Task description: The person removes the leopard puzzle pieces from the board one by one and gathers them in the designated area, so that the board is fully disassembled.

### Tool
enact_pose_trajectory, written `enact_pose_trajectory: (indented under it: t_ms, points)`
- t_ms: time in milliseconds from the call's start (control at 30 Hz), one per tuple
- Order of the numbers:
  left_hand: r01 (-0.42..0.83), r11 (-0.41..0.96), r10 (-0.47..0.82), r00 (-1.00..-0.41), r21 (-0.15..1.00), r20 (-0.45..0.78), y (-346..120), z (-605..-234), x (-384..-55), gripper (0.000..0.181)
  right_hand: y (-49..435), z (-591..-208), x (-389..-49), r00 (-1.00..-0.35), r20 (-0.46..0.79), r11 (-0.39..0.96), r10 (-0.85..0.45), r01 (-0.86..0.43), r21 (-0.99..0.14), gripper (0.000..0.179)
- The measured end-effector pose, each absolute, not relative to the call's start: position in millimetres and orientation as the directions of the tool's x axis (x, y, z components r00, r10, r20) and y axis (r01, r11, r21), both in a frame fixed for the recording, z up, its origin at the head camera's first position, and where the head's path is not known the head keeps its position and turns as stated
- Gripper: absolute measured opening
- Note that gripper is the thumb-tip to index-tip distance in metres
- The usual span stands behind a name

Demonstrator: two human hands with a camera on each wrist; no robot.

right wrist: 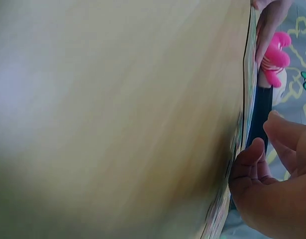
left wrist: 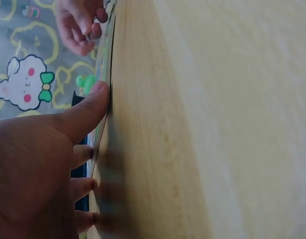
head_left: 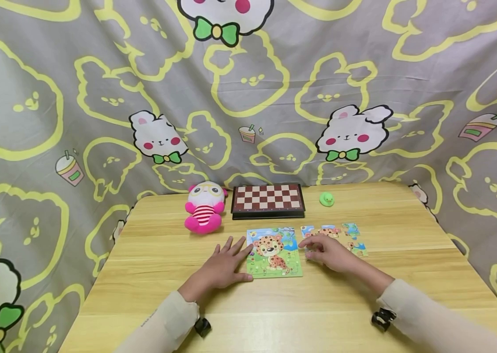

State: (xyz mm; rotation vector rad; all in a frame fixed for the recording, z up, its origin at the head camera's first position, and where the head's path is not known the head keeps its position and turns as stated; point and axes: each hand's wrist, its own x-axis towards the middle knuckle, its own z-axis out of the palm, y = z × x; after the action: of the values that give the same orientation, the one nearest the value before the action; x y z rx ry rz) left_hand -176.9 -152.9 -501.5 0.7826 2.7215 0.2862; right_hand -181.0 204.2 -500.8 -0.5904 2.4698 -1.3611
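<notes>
A leopard-cub jigsaw puzzle [head_left: 275, 264] in its flat tray lies on the table between the two hands. My left hand [head_left: 223, 267] rests at its left side with fingers spread, the thumb [left wrist: 90, 112] along the near left corner. To the right of the puzzle, loose jigsaw pieces [head_left: 351, 229] lie in a loose cluster. Over the left part of these pieces is my right hand [head_left: 330, 252], which partly hides them. Its fingers are loosely bent, and a gap shows between thumb and forefinger [right wrist: 282, 130], with nothing seen in it.
Behind the puzzle stands a folded chessboard box [head_left: 268, 198]. A pink and white plush panda [head_left: 204, 208] sits to its left, and a small green duck [head_left: 327, 199] to its right. A patterned curtain [head_left: 239, 93] hangs along the far side of the wooden table [head_left: 275, 318].
</notes>
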Motion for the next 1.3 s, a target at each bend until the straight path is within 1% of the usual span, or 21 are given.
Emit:
enact_pose_trajectory:
  t_ms: [467, 600, 900, 1100, 1300]
  points:
    - [0.496, 0.828, 0.552, -0.804, 0.262, -0.222, -154.6, -503.8, -176.5, 0.088, 162.0, -499.7, -182.6, -0.869, -0.023, 0.494, -0.494, -0.259, -0.830, 0.027]
    - [0.494, 0.829, 0.551, -0.804, 0.263, -0.223, -154.4, -502.8, -176.6, 0.088, 148.3, -500.0, -182.3, -0.857, -0.002, 0.476, -0.516, -0.285, -0.832, 0.027]
    - [0.491, 0.830, 0.548, -0.806, 0.265, -0.223, -153.2, -501.5, -176.0, 0.087, 118.5, -504.6, -185.3, -0.841, -0.008, 0.468, -0.541, -0.294, -0.834, 0.028]
    - [0.492, 0.830, 0.549, -0.806, 0.264, -0.222, -152.8, -501.3, -177.0, 0.087, 102.0, -505.0, -186.1, -0.850, -0.008, 0.509, -0.526, -0.307, -0.804, 0.030]
    - [0.487, 0.834, 0.543, -0.810, 0.259, -0.222, -152.8, -500.7, -176.9, 0.087, 89.4, -503.9, -185.1, -0.853, -0.004, 0.566, -0.521, -0.342, -0.750, 0.040]
